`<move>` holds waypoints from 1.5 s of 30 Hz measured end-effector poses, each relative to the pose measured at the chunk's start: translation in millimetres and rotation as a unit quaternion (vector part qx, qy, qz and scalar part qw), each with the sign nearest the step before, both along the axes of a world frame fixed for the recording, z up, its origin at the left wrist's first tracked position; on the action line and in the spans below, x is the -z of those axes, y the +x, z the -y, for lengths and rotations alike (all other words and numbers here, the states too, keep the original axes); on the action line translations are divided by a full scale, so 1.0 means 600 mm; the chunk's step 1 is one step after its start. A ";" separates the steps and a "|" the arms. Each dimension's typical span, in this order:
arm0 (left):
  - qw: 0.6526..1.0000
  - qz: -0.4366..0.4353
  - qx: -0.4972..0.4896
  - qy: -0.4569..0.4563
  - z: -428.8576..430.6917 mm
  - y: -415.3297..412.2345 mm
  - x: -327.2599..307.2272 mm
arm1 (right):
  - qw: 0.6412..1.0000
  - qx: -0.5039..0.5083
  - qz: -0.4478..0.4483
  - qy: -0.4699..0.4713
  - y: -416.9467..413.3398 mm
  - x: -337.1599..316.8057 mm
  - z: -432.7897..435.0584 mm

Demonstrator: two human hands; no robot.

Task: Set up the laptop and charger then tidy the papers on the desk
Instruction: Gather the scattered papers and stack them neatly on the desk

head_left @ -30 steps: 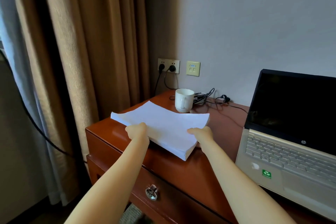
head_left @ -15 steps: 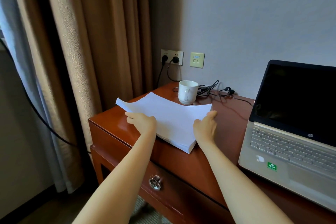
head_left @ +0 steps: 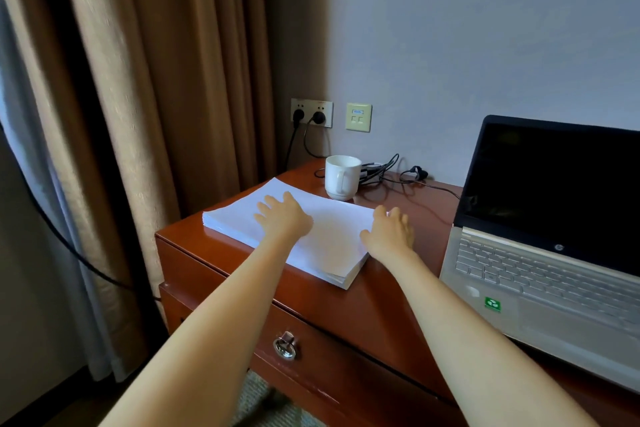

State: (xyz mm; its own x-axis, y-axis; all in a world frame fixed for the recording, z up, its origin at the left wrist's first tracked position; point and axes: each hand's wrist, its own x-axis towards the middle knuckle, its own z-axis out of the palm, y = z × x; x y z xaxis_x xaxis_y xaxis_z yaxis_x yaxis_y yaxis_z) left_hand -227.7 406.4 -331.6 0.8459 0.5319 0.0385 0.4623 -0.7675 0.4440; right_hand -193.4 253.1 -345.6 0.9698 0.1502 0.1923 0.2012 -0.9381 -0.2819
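Both on paper stack (head_left: pixel 332 246): left hand (head_left: pixel 284 220) flat atop, right hand (head_left: pixel 389 236) at its right edge; fingers (head_left: pixel 265 209) relaxed, gripping nothing.

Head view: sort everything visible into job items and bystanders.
Job: white paper stack, silver open laptop, black charger cables, left hand and right hand on the stack.
Bystanders: white ceramic mug, beige wall sockets, brown curtain.

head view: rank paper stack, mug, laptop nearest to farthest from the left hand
1. paper stack, directly under the left hand
2. mug, behind the stack, toward the wall
3. laptop, far off to the right
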 end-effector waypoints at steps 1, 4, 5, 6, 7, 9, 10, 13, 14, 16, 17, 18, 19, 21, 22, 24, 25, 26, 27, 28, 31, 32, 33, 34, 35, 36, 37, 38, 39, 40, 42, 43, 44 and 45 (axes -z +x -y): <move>1.000 -0.009 0.026 0.006 0.010 0.002 -0.009 | 1.000 -0.002 -0.016 -0.011 0.000 -0.006 0.008; 0.995 -0.044 0.092 -0.001 0.048 0.010 -0.031 | 0.999 0.007 -0.031 -0.036 -0.002 -0.021 0.036; 0.993 -0.050 0.110 0.001 0.062 0.013 -0.037 | 0.999 0.013 -0.024 -0.039 -0.002 -0.026 0.047; 0.991 -0.050 0.126 0.007 0.076 0.015 -0.044 | 0.999 0.019 -0.017 -0.043 -0.003 -0.032 0.057; 0.989 -0.050 0.141 0.016 0.091 0.015 -0.052 | 0.998 0.025 -0.015 -0.049 -0.004 -0.039 0.069; 0.983 -0.052 0.173 0.035 0.120 0.018 -0.068 | 0.997 0.040 -0.021 -0.064 -0.007 -0.055 0.094; 0.979 -0.058 0.190 0.042 0.134 0.019 -0.076 | 0.996 0.049 -0.027 -0.071 -0.009 -0.064 0.108; 0.968 -0.075 0.232 0.065 0.177 0.024 -0.094 | 0.992 0.075 -0.053 -0.092 -0.015 -0.084 0.152; 0.964 -0.079 0.246 0.069 0.191 0.024 -0.099 | 0.990 0.083 -0.062 -0.098 -0.018 -0.089 0.167; 0.955 -0.076 0.273 0.084 0.220 0.022 -0.106 | 0.987 0.097 -0.075 -0.101 -0.025 -0.097 0.195; 0.951 -0.068 0.286 0.094 0.234 0.019 -0.109 | 0.986 0.104 -0.079 -0.100 -0.029 -0.101 0.209; 0.946 -0.057 0.300 0.106 0.249 0.017 -0.111 | 0.985 0.112 -0.082 -0.098 -0.033 -0.104 0.223; 0.941 -0.046 0.313 0.119 0.262 0.015 -0.112 | 0.984 0.121 -0.084 -0.097 -0.038 -0.107 0.236; 0.933 -0.033 0.331 0.139 0.289 0.013 -0.111 | 0.982 0.140 -0.087 -0.093 -0.050 -0.113 0.262; 0.930 -0.035 0.336 0.144 0.302 0.013 -0.111 | 0.981 0.150 -0.089 -0.091 -0.056 -0.115 0.274; 0.922 -0.047 0.354 0.151 0.326 0.012 -0.111 | 0.977 0.170 -0.092 -0.088 -0.068 -0.119 0.299; 0.915 -0.051 0.368 0.157 0.338 0.011 -0.111 | 0.975 0.180 -0.093 -0.087 -0.075 -0.120 0.312; 0.908 -0.053 0.381 0.164 0.350 0.010 -0.111 | 0.974 0.190 -0.092 -0.086 -0.082 -0.121 0.325; 0.901 -0.055 0.394 0.170 0.362 0.008 -0.111 | 0.972 0.199 -0.091 -0.085 -0.089 -0.121 0.339; 0.896 -0.056 0.406 0.173 0.374 0.006 -0.111 | 0.971 0.206 -0.090 -0.086 -0.097 -0.121 0.353; 0.881 -0.056 0.437 0.172 0.413 0.000 -0.110 | 0.966 0.219 -0.098 -0.091 -0.117 -0.117 0.395; 0.876 -0.055 0.448 0.171 0.426 -0.003 -0.109 | 0.965 0.225 -0.101 -0.093 -0.124 -0.115 0.409; 0.870 -0.054 0.460 0.168 0.442 -0.006 -0.108 | 0.963 0.232 -0.103 -0.096 -0.130 -0.114 0.425; 0.865 -0.053 0.472 0.163 0.456 -0.010 -0.108 | 0.960 0.238 -0.106 -0.099 -0.137 -0.113 0.440; 0.860 -0.052 0.482 0.159 0.471 -0.014 -0.107 | 0.958 0.244 -0.112 -0.102 -0.142 -0.112 0.454; 0.855 -0.051 0.492 0.154 0.486 -0.018 -0.106 | 0.956 0.250 -0.117 -0.103 -0.147 -0.110 0.469; 0.851 -0.049 0.500 0.150 0.502 -0.021 -0.105 | 0.953 0.256 -0.122 -0.103 -0.152 -0.108 0.485; 0.848 -0.047 0.508 0.147 0.517 -0.026 -0.104 | 0.951 0.263 -0.127 -0.104 -0.156 -0.105 0.500; 0.844 -0.045 0.515 0.145 0.533 -0.028 -0.103 | 0.948 0.270 -0.129 -0.104 -0.162 -0.102 0.515; 0.839 -0.043 0.523 0.143 0.549 -0.031 -0.100 | 0.946 0.277 -0.130 -0.104 -0.168 -0.098 0.531; 0.828 -0.039 0.543 0.136 0.581 -0.037 -0.095 | 0.941 0.290 -0.138 -0.103 -0.180 -0.089 0.561; 0.822 -0.035 0.553 0.134 0.598 -0.040 -0.092 | 0.939 0.296 -0.143 -0.102 -0.186 -0.085 0.576; 0.815 -0.030 0.563 0.135 0.616 -0.045 -0.087 | 0.936 0.304 -0.149 -0.101 -0.193 -0.081 0.592; 0.808 -0.025 0.572 0.139 0.634 -0.049 -0.083 | 0.932 0.312 -0.154 -0.100 -0.198 -0.077 0.608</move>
